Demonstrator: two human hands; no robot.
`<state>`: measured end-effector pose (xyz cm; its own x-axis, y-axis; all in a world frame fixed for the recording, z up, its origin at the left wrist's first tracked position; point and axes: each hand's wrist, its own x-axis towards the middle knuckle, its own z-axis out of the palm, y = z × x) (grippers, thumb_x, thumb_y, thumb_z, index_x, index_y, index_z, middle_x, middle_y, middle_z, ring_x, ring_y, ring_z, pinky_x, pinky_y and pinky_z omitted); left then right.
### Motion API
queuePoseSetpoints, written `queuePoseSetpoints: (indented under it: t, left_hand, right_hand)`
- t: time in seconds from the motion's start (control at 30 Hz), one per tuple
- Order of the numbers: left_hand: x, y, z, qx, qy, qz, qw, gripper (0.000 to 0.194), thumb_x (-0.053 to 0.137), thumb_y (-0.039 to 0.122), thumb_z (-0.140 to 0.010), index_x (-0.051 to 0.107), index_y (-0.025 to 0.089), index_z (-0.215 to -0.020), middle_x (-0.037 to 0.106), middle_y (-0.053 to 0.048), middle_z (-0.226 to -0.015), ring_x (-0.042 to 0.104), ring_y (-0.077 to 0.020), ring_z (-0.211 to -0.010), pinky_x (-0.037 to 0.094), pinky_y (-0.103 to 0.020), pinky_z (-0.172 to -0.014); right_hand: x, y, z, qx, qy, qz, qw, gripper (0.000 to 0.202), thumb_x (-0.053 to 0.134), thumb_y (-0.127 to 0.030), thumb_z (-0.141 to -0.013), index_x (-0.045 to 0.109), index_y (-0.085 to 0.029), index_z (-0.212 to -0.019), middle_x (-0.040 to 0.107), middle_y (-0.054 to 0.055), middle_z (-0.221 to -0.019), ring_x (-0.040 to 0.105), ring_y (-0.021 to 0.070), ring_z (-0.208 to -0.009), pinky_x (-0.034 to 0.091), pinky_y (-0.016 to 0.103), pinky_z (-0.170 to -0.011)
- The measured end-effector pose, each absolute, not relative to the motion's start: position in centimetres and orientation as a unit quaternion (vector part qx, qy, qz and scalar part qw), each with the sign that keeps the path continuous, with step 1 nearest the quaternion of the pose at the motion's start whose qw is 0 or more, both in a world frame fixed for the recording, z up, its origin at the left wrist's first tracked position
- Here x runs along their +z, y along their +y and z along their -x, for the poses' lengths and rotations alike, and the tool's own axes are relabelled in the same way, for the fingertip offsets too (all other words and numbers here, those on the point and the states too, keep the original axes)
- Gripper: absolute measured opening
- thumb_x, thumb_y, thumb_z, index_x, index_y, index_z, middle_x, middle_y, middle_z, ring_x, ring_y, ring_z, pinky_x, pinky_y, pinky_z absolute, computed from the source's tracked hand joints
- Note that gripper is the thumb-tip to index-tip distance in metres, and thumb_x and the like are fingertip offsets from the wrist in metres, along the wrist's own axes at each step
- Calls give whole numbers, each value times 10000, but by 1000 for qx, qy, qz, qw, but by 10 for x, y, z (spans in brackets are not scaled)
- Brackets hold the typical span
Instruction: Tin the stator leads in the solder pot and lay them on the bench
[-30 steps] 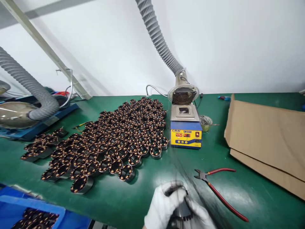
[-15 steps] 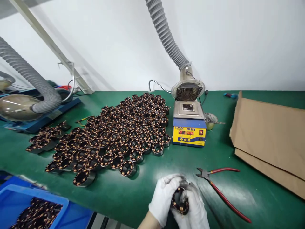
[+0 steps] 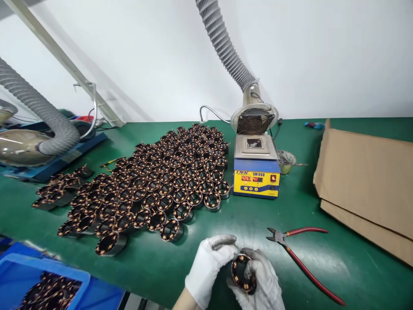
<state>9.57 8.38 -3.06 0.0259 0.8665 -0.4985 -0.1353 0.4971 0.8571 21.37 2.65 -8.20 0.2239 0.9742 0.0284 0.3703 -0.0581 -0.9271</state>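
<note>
- My left hand (image 3: 208, 269) & right hand (image 3: 260, 284), both in white gloves, clasped one round copper-wound stator ring (image 3: 241, 274) between them, low over the green bench mat (image 3: 200, 262), near edge.
- Blue plastic bin (image 3: 48, 275), bottom left corner: held more of the same rings, piled loose.
- Small metal bowl (image 3: 286, 160) just right of the blue-and-yellow solder pot unit (image 3: 256, 176): contents too small to tell.
- Red-handled cutters (image 3: 300, 254) lay on the mat, right of my hands, apart.
- Big batch of stator rings (image 3: 161, 185) stood on the mat, left of the pot.
</note>
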Motion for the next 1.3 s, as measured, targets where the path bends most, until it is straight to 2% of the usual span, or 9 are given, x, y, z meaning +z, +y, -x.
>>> queuePoseSetpoints:
  t: [0.23,0.47,0.6,0.7,0.8,0.9,1.0,1.13,1.3]
  left_hand:
    - [-28,85,-98,400,579,-348,620,354,745,298,-606,673,147,-918,717,-94,-924,632,-229,-872,487,-327,-813]
    - [-21,87,-106,383,589,-285,652,201,746,218,-486,655,124,-639,658,-12,-595,564,-130,-580,447,-238,-586]
    - [-23,91,-108,403,619,-288,609,113,705,184,-479,602,157,-514,636,8,-534,559,-127,-542,444,-236,-560]
    - [-24,89,-99,430,603,-311,595,261,729,198,-506,676,160,-759,727,-51,-789,648,-208,-773,499,-283,-719]
    - [-24,82,-88,390,597,-364,599,397,723,260,-590,660,158,-968,697,-90,-1024,609,-256,-979,464,-336,-874]
    - [-23,79,-85,343,586,-429,596,152,622,306,-727,683,167,-736,690,-39,-794,589,-211,-824,445,-305,-794]
    - [-17,85,-88,297,546,-497,606,193,546,259,-767,637,163,-626,583,7,-650,507,-162,-690,401,-270,-655]
    - [-14,96,-85,208,534,-562,596,186,514,196,-753,679,164,-674,598,6,-662,529,-163,-683,392,-264,-624]
    - [-28,87,-69,416,604,-368,572,256,610,367,-761,664,187,-934,703,-12,-769,604,-190,-811,445,-298,-819]
  right_hand:
    - [-109,30,-224,375,-549,649,370,279,799,-421,-553,641,-285,-738,627,74,-1033,493,399,-1034,383,533,-859]
    - [-97,27,-225,385,-558,618,398,213,776,-365,-619,637,-281,-756,625,53,-1088,511,346,-1046,399,479,-885]
    - [-95,27,-223,381,-548,618,415,200,774,-344,-624,626,-277,-741,624,50,-1104,527,330,-1040,397,465,-903]
    - [-94,28,-222,363,-560,619,413,205,766,-350,-633,623,-276,-760,630,52,-1102,521,337,-1062,395,478,-914]
    - [-93,28,-224,348,-576,613,415,187,746,-337,-660,620,-270,-780,629,63,-1113,525,339,-1068,403,486,-908]
    - [-92,28,-225,310,-616,592,416,193,729,-333,-679,615,-266,-820,628,75,-1118,562,321,-1025,439,463,-885]
    - [-91,28,-224,246,-651,596,400,209,705,-341,-696,608,-265,-864,639,67,-1092,585,306,-998,480,438,-851]
    - [-91,28,-223,162,-675,613,379,160,647,-327,-726,572,-248,-844,635,57,-1103,591,293,-1000,501,432,-841]
    - [-91,30,-224,128,-704,598,360,189,675,-292,-675,542,-247,-803,645,53,-1093,608,296,-977,536,392,-772]
